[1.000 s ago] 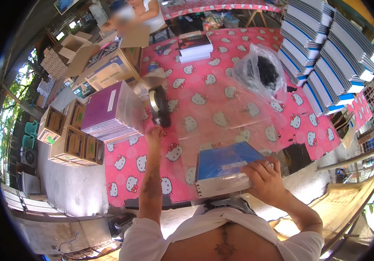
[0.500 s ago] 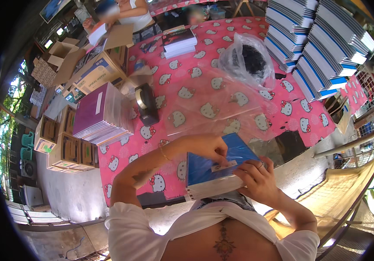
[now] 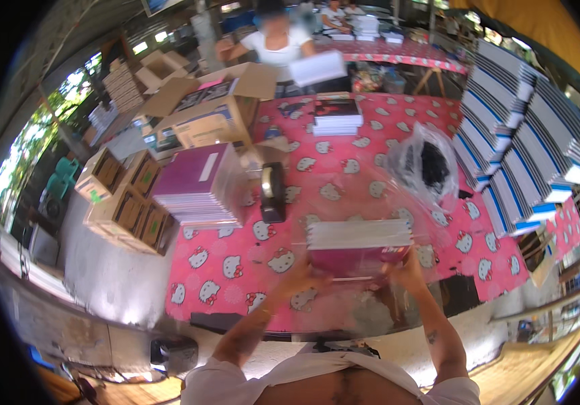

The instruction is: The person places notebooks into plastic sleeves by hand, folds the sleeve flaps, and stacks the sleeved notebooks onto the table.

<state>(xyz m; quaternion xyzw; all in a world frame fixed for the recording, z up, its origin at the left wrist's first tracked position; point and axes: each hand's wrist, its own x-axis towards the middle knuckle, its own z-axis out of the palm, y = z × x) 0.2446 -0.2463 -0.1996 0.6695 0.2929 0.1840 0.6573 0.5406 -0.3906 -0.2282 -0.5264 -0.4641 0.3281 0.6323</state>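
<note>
A bundle of spiral notebooks (image 3: pixel 358 262) with purple covers and white page edges is between my two hands, tilted up over the near part of the table. My left hand (image 3: pixel 301 278), smeared by motion, grips its left end. At the right end my right hand (image 3: pixel 406 270) has its fingers closed on the bundle. Clear plastic sheets (image 3: pixel 330 206) lie flat behind and around it. To the left stand a black tape dispenser (image 3: pixel 273 192) and a tall stack of purple notebooks (image 3: pixel 195 182) in clear wrapping.
Tall stacks of blue-edged notebooks (image 3: pixel 533 148) rise at the right, beside a clear plastic bag (image 3: pixel 428 165) with dark contents. Dark-covered books (image 3: pixel 337 118) sit farther back. Cardboard boxes (image 3: pixel 212 125) line the left. A co-worker (image 3: pixel 278 44) holds white paper across the pink table (image 3: pixel 219 290).
Earlier my hands pressed a small label onto a blue-covered pack close to my body. Now they hold a bundle showing purple, farther out over the table. My view has tilted up.
</note>
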